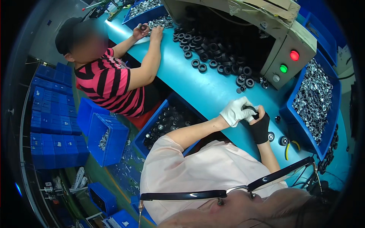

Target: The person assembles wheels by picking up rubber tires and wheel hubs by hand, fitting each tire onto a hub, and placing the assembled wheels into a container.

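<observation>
My left hand [238,111], in a white glove, and my right hand [260,125], in a black fingerless glove, meet over the table's near edge. Between them they grip a small black rubber tire [251,109], partly hidden by the fingers. Just right of my right hand lie a small wheel with a silver hub [270,136] and a black-tired wheel [283,140]. A heap of black tires [213,53] spreads beyond my hands, out of the opening of a beige metal machine [279,57].
At the right, a blue bin [291,114] holds many shiny silver hubs. A yellow-handled tool [287,151] lies close by. Below the table edge sits a blue crate [141,144] of dark wheels. A co-worker in a striped shirt [110,81] handles parts at the left. Blue bins [57,148] are stacked behind.
</observation>
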Tool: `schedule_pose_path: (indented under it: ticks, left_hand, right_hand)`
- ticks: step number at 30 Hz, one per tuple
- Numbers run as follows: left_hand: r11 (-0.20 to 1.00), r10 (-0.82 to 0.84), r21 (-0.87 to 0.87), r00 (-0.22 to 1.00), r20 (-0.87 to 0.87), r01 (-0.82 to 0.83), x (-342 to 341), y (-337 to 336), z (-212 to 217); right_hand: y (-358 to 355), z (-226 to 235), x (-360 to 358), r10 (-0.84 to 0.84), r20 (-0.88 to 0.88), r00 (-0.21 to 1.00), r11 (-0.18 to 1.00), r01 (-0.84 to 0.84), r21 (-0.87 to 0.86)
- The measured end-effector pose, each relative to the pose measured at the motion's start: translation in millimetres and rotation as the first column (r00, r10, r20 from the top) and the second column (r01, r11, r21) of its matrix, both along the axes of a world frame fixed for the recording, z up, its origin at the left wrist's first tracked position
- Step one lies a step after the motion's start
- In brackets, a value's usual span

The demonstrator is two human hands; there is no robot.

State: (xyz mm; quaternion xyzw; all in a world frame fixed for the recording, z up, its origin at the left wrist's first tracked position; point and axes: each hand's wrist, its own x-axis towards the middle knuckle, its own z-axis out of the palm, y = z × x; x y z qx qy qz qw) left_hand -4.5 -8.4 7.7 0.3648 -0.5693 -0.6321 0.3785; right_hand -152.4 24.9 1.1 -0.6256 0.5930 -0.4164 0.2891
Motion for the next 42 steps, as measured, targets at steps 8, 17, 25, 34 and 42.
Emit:
schedule_pose_path:
  ticks: [8,17,25,34,42]
  left_hand:
    - [0.996,0.032,0.092,0.996,-0.087,-0.024,4.4,-7.0,-6.8]
    - [1.000,-0.011,0.008,0.999,0.053,0.011,6.2,-1.5,1.4]
    - [0.995,0.039,-0.099,0.978,0.207,-0.018,0.6,1.9,3.0]
    - [0.974,0.078,-0.222,0.984,0.162,-0.041,2.0,-8.9,-3.7]
    - [0.989,0.094,-0.139,0.944,0.315,-0.052,-8.4,3.0,11.1]
  right_hand:
    - [-4.0,5.3,-0.3,0.108,0.141,0.984,0.994,-0.107,-0.010]
    - [-4.3,0.2,-5.8,0.104,0.084,0.991,0.994,-0.101,-0.030]
    - [6.0,-12.1,-2.2,-0.001,0.199,0.980,0.999,0.007,-0.031]
    - [-10.7,-15.8,-10.0,0.107,0.210,0.972,0.994,-0.113,0.013]
    - [6.0,-18.2,-4.4,0.162,0.289,0.943,0.987,-0.155,-0.047]
